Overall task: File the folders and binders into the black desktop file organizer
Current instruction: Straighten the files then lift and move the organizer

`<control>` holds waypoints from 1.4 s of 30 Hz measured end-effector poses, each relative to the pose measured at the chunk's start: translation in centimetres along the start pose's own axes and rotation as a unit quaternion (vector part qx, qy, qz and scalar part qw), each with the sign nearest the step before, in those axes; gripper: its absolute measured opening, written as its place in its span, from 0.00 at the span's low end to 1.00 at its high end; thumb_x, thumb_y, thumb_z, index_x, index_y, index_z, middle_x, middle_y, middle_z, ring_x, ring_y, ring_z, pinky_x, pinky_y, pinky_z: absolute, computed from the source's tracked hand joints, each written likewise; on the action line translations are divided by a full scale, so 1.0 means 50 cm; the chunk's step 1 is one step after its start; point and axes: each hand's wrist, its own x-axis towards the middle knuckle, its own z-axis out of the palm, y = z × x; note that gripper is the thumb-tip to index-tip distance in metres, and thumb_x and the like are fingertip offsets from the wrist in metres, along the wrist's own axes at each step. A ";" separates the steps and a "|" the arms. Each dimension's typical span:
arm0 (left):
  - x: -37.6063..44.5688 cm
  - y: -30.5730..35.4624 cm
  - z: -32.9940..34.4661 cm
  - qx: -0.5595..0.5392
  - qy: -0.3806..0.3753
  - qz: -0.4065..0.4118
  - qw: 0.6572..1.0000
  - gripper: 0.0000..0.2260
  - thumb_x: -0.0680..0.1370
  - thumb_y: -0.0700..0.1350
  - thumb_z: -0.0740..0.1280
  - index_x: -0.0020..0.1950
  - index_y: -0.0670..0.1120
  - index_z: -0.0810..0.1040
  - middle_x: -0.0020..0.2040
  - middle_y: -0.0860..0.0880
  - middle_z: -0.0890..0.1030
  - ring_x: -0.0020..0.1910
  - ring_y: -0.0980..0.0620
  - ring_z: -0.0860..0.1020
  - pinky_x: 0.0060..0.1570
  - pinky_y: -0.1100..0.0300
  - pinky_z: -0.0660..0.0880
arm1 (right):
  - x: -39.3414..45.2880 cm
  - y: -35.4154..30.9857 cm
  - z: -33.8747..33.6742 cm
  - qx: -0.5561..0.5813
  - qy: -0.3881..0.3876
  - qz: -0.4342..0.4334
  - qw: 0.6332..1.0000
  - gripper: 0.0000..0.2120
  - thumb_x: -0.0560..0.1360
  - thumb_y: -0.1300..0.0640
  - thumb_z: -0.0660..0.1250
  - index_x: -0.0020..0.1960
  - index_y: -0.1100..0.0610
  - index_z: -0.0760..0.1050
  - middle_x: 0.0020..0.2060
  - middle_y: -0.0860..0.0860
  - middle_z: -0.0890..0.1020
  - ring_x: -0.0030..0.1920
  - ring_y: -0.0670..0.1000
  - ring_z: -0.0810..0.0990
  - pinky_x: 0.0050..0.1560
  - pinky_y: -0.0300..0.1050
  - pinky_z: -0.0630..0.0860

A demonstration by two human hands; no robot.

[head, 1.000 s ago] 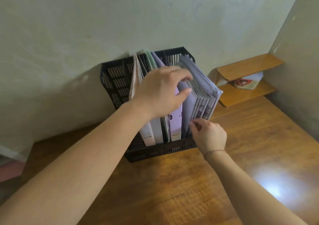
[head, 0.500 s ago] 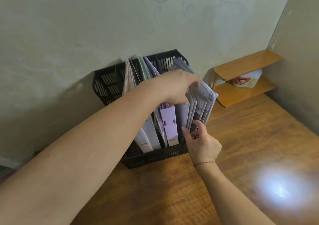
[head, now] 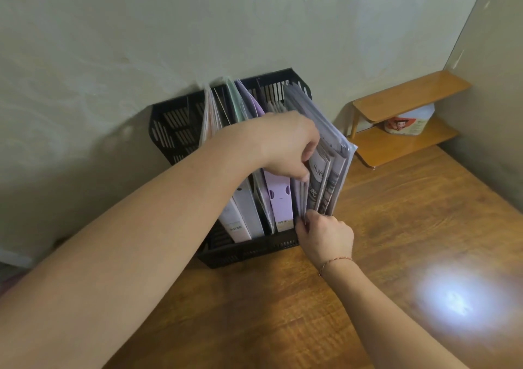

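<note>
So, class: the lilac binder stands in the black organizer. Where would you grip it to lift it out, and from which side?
Probably the lilac binder is best pinched across its exposed spine, coming from the front. It stands upright in the black organizer with neighbours tight on both sides, and the left hand covers its top, so only the front edge is free.

white binder [head: 239, 213] spine label: too small to read
purple binder [head: 280, 201] spine label: blurred
booklet [head: 319, 176] cover: handwritten characters, illegible

Home desk corner — wooden desk [head: 396, 241], file organizer [head: 175, 125]
</note>
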 end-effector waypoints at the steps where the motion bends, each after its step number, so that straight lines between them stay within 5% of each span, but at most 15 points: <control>1: -0.003 0.002 0.004 0.022 -0.018 -0.011 1.000 0.12 0.72 0.55 0.73 0.48 0.51 0.76 0.41 0.57 0.72 0.46 0.52 0.74 0.59 0.47 0.69 | -0.003 0.009 0.009 -0.016 -0.028 0.001 0.999 0.15 0.76 0.44 0.59 0.35 0.51 0.70 0.28 0.49 0.80 0.28 0.56 0.79 0.27 0.41 0.68; 3: -0.007 0.004 0.005 0.033 -0.031 -0.032 0.998 0.13 0.74 0.56 0.72 0.52 0.50 0.77 0.40 0.57 0.71 0.47 0.52 0.71 0.70 0.37 0.58 | -0.007 0.023 0.023 -0.028 -0.046 -0.006 0.999 0.16 0.78 0.43 0.55 0.38 0.50 0.72 0.30 0.49 0.81 0.30 0.56 0.80 0.29 0.42 0.71; 6: -0.009 0.007 0.002 0.024 -0.020 -0.050 0.998 0.13 0.74 0.55 0.72 0.52 0.51 0.75 0.39 0.57 0.69 0.49 0.52 0.70 0.72 0.32 0.53 | -0.012 0.030 0.036 -0.016 -0.052 -0.020 0.998 0.13 0.79 0.46 0.54 0.39 0.49 0.68 0.30 0.50 0.81 0.31 0.57 0.81 0.28 0.43 0.69; 16: -0.014 0.028 0.012 0.050 -0.009 -0.056 0.997 0.06 0.74 0.49 0.71 0.49 0.51 0.78 0.47 0.52 0.75 0.56 0.47 0.76 0.69 0.33 0.57 | -0.003 0.038 0.025 -0.015 -0.102 -0.039 0.994 0.11 0.80 0.48 0.54 0.40 0.48 0.63 0.32 0.50 0.81 0.32 0.58 0.80 0.30 0.44 0.71; 21: -0.010 0.035 0.018 0.096 -0.005 -0.092 0.991 0.16 0.75 0.57 0.70 0.34 0.53 0.67 0.43 0.51 0.71 0.59 0.46 0.72 0.69 0.30 0.54 | -0.006 0.018 0.013 -0.044 -0.163 -0.058 0.984 0.11 0.81 0.47 0.48 0.52 0.51 0.65 0.39 0.51 0.83 0.39 0.58 0.82 0.34 0.48 0.73; 24: -0.011 0.033 0.018 0.099 0.001 -0.080 0.992 0.12 0.75 0.56 0.70 0.38 0.50 0.73 0.48 0.50 0.70 0.63 0.45 0.69 0.70 0.32 0.55 | -0.030 0.036 -0.013 0.030 -0.025 -0.027 0.999 0.09 0.79 0.45 0.56 0.51 0.48 0.71 0.33 0.47 0.82 0.31 0.53 0.81 0.29 0.42 0.74; 26: -0.012 0.029 0.015 0.065 -0.003 -0.072 0.995 0.07 0.75 0.52 0.70 0.46 0.49 0.79 0.50 0.50 0.73 0.62 0.45 0.71 0.72 0.33 0.54 | -0.039 0.046 -0.036 0.103 0.117 0.024 0.988 0.06 0.76 0.50 0.65 0.52 0.48 0.76 0.29 0.45 0.81 0.26 0.50 0.79 0.25 0.38 0.71; 28: -0.014 0.025 0.012 0.038 -0.009 -0.078 0.996 0.04 0.76 0.49 0.70 0.48 0.51 0.78 0.49 0.51 0.76 0.59 0.46 0.74 0.72 0.35 0.54 | -0.031 0.050 -0.048 0.123 0.176 0.045 0.976 0.09 0.74 0.51 0.69 0.53 0.50 0.78 0.29 0.44 0.81 0.25 0.49 0.78 0.25 0.35 0.65; 36: -0.016 0.018 0.022 0.024 0.015 -0.085 0.996 0.27 0.74 0.59 0.69 0.68 0.51 0.64 0.45 0.52 0.74 0.56 0.45 0.76 0.68 0.39 0.62 | 0.029 0.018 -0.033 0.042 0.036 0.033 0.998 0.13 0.75 0.44 0.64 0.43 0.53 0.68 0.30 0.52 0.81 0.28 0.58 0.79 0.27 0.41 0.63; 40: -0.018 0.017 0.026 0.038 0.013 -0.092 0.995 0.23 0.74 0.63 0.66 0.64 0.52 0.72 0.46 0.53 0.72 0.61 0.45 0.74 0.69 0.40 0.60 | 0.065 0.004 -0.033 -0.006 -0.029 0.028 0.999 0.13 0.75 0.46 0.61 0.38 0.52 0.63 0.28 0.51 0.73 0.27 0.57 0.72 0.28 0.41 0.63; 42: -0.018 0.018 0.029 0.038 0.024 -0.091 0.995 0.20 0.75 0.64 0.65 0.58 0.51 0.75 0.49 0.52 0.75 0.60 0.46 0.74 0.69 0.39 0.60 | 0.071 0.002 -0.033 -0.023 -0.050 0.007 0.998 0.13 0.76 0.49 0.60 0.36 0.52 0.64 0.29 0.52 0.77 0.28 0.55 0.70 0.29 0.42 0.64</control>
